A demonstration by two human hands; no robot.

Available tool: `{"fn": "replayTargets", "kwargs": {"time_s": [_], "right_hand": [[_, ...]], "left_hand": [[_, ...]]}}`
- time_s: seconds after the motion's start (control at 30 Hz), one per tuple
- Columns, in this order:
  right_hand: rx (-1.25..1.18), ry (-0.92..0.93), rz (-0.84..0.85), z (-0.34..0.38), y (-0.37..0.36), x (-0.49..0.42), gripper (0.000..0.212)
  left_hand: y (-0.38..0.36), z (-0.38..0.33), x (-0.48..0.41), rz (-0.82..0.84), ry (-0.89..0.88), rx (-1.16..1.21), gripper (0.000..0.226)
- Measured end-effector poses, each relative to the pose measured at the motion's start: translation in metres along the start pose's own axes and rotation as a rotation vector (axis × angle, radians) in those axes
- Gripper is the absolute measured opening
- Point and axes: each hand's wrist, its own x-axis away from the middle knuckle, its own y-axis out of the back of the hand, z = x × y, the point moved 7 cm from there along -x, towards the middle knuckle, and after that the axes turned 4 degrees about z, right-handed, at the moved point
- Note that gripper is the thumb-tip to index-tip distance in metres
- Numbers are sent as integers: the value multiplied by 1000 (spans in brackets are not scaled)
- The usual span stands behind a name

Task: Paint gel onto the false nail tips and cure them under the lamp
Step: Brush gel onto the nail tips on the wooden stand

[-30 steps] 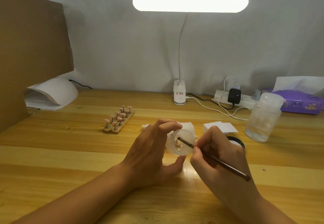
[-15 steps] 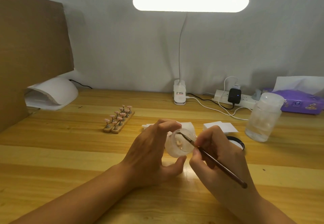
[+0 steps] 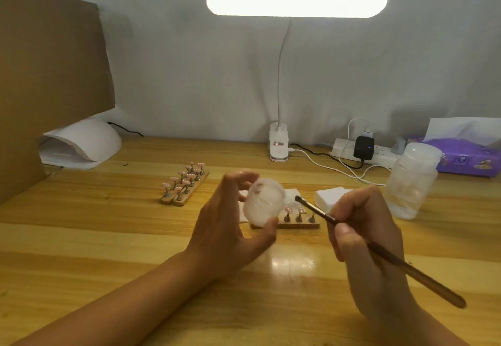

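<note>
Brush [image 3: 412,269] has come out of the gel jar [image 3: 264,202] since half a second ago. Its bristles now sit just right of the rim, and the right hand [image 3: 363,226] pinches it pen-style. Left hand [image 3: 225,226] grips the jar between thumb and fingers, mouth tipped toward the brush. Bristle load is too blurred to judge. Risks: gel drips on the table [image 3: 108,237] short of the nail-tip strip [image 3: 298,217] just behind the jar, or the tilted open jar slips. Second tip rack [image 3: 187,183] sits farther left. Curing lamp [image 3: 84,142] is well apart at far left, so carrying wet tips there could smear them.
</note>
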Motion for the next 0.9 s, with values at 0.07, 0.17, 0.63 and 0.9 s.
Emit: {"fn": "replayTargets", "kwargs": {"time_s": [0.07, 0.17, 0.63, 0.9], "right_hand": [[-46, -64, 3, -8, 2, -2, 11], [30, -148, 47, -22, 4, -6, 18], [320, -206, 87, -51, 6, -9, 17], [325, -147, 61, -46, 6, -11, 24]], "left_hand": [[7, 16, -1, -87, 144, 47, 66], [12, 41, 0, -151, 344, 114, 68], [-1, 68, 3, 2, 500, 25, 66], [-2, -1, -1, 65, -57, -310, 47]]}}
